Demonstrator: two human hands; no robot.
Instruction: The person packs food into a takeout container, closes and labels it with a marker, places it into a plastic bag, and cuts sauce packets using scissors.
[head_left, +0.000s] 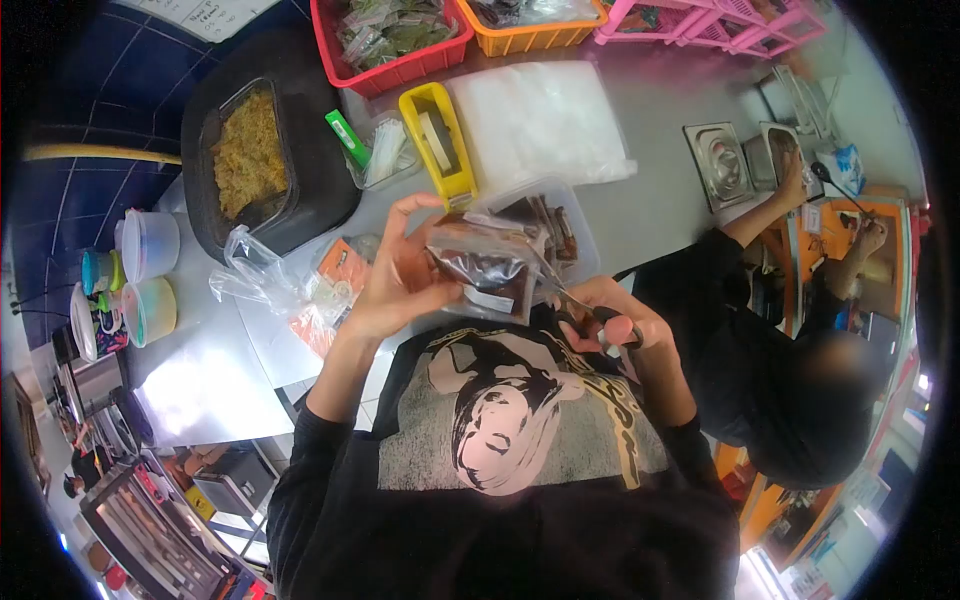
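My left hand (385, 285) pinches a small clear plastic sachet (480, 268) with dark brown contents, held up in front of my chest. Around the handle of a pair of scissors (568, 292) my right hand (630, 318) is closed, thumb on the dark grip. The metal blades point up and left, close to the sachet's right edge; whether they touch it I cannot tell. Just behind the sachet stands a clear plastic tub (588, 240) containing similar dark sachets. To the left of my left hand lies a clear bag (325, 290) with orange-printed packets.
A yellow tape dispenser (462, 180) and a stack of clear plastic bags (540, 120) lie behind the tub. Red (410, 62) and orange (540, 40) baskets line the back. At left sits a food tray (278, 185). A co-worker (770, 330) reaches toward metal pans at right.
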